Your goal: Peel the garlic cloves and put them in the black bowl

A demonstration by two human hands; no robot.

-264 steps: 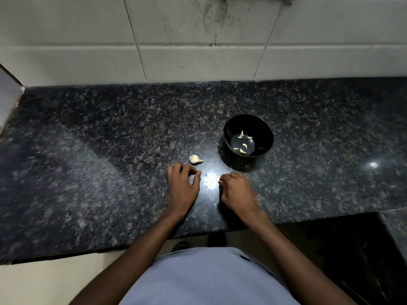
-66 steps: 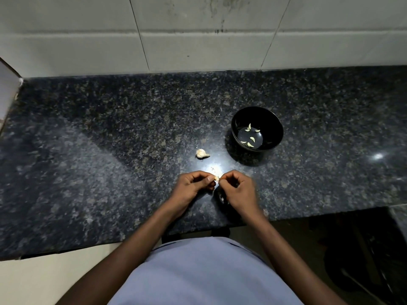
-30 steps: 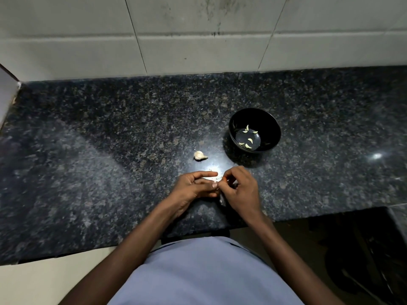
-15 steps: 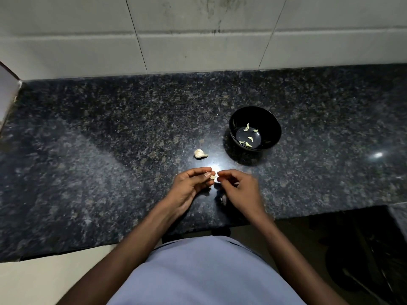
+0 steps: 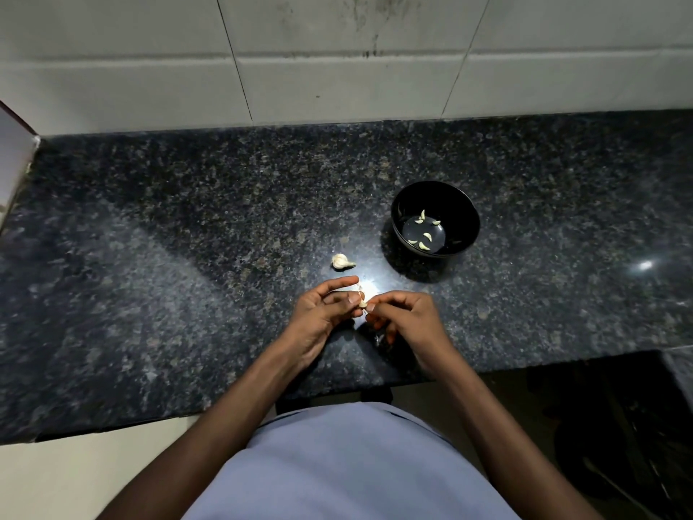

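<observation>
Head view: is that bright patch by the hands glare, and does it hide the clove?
Head view: yes, a lamp glare spot on the polished counter, just beyond the clove pinched between the left hand and right hand; the clove stays visible. A second glint lies far right; edges bow from the wide lens.

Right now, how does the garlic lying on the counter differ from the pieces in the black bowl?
The garlic on the counter is one lump, whitish, apparently unpeeled; the cloves in the bowl are several slim, curved, yellowish pieces. The lump lies on the granite counter left of the black bowl; the cloves rest inside it. Neither is touched by a hand.
</observation>
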